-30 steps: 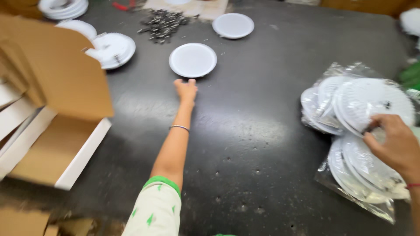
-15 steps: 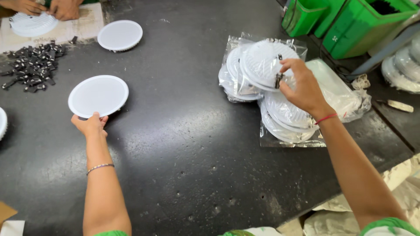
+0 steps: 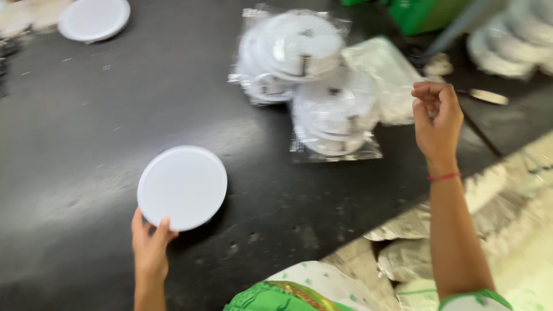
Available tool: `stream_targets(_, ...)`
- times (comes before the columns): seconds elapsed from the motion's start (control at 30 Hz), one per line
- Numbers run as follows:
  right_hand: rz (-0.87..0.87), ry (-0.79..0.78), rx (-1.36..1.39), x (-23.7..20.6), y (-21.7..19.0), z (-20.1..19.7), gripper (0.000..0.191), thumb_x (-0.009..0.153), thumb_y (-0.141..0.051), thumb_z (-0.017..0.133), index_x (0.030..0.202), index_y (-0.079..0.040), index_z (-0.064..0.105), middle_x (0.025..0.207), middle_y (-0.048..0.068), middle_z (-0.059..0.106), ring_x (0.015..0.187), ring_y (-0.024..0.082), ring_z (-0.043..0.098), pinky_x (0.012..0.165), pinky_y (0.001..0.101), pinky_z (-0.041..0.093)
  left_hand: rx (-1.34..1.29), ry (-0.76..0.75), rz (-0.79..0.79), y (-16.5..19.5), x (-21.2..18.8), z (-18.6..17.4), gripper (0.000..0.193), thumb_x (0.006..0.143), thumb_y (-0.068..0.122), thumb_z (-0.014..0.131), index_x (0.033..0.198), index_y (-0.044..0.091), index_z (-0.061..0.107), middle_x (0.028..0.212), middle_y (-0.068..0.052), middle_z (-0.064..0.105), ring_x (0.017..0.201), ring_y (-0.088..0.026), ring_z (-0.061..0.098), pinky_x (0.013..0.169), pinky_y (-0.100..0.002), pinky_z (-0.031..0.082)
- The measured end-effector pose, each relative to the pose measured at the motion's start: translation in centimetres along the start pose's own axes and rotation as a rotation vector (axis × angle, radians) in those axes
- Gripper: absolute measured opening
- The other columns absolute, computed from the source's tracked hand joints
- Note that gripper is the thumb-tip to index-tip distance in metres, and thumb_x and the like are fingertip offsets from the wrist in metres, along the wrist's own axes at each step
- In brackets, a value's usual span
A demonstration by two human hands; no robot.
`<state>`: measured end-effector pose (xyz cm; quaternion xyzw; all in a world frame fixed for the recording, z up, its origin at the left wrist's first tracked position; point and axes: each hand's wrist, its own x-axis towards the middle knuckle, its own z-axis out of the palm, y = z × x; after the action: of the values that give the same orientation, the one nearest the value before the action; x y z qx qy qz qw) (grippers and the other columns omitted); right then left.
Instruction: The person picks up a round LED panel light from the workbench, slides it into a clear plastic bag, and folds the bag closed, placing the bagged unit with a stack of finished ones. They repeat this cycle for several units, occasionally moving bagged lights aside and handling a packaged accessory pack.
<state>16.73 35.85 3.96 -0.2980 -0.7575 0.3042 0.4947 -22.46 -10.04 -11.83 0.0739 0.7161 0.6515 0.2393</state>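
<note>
Two bare hands work over a dark tabletop: the left hand has its grip clamped on the near edge of a round white disc, thumb on top, the disc lying at the lower left of the tabletop. The right hand hovers raised with its grip curled loosely together on nothing, just right of the clear plastic bags of white discs (blurred). A second white disc lies well apart at the far left.

left hand: fingers pinching (thumb up) | right hand: raised, fingers curled
</note>
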Motion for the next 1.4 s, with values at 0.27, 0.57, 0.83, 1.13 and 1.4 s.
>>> stream_targets(0.27,0.237,-0.003,-0.161,-0.4,11.1,-10.1,0.008,0.103,0.003,0.058,0.108,0.001,0.064,0.094,0.008,0.072,0.084,0.012,0.070,0.078,0.0266,0.058,0.698,0.211,0.315,-0.3,-9.8,8.9,0.091,0.082,0.008,0.079,0.159,0.003,0.031,0.153,-0.029,0.026,0.108,-0.033,0.060,0.087,-0.042,0.056)
stream_targets(0.57,0.035,-0.317,-0.310,4.6,18.9,-9.8,0.015,0.088,-0.012,0.074,0.101,-0.005,0.074,0.103,0.011,0.074,0.092,0.028,0.071,0.081,0.0369,0.055,0.506,-0.150,0.553,9.3,-17.4,32.5,0.070,0.090,0.014,0.074,0.151,0.005,0.041,0.159,-0.019,0.031,0.124,-0.029,0.057,0.099,-0.042,0.050)
stream_targets(0.83,-0.180,-0.666,-0.488,10.1,22.7,-9.0,0.025,0.069,-0.022,0.081,0.087,-0.009,0.069,0.097,0.005,0.065,0.101,0.028,0.060,0.082,0.0404,0.050,0.569,-0.493,0.571,13.3,-21.2,47.5,0.064,0.087,0.016,0.073,0.145,0.014,0.046,0.156,-0.013,0.034,0.113,-0.027,0.066,0.090,-0.040,0.056)
stream_targets(1.13,-0.201,-0.674,-0.250,11.7,28.3,-8.1,0.010,0.083,-0.017,0.072,0.084,-0.007,0.068,0.093,0.006,0.066,0.094,0.029,0.062,0.082,0.0404,0.050,0.529,-0.658,0.897,10.4,-17.5,58.7,0.040,0.091,0.008,0.069,0.130,0.005,0.058,0.128,-0.014,0.062,0.114,-0.037,0.062,0.094,-0.043,0.052)
stream_targets(1.4,-0.207,-0.675,-0.246,13.1,28.2,-8.2,0.012,0.097,-0.012,0.067,0.097,0.000,0.064,0.094,0.016,0.066,0.093,0.037,0.063,0.080,0.0434,0.051,0.738,-0.246,1.116,8.8,-10.7,69.3,0.047,0.078,0.005,0.070,0.122,-0.003,0.055,0.108,-0.018,0.061,0.096,-0.035,0.060,0.082,-0.045,0.049)
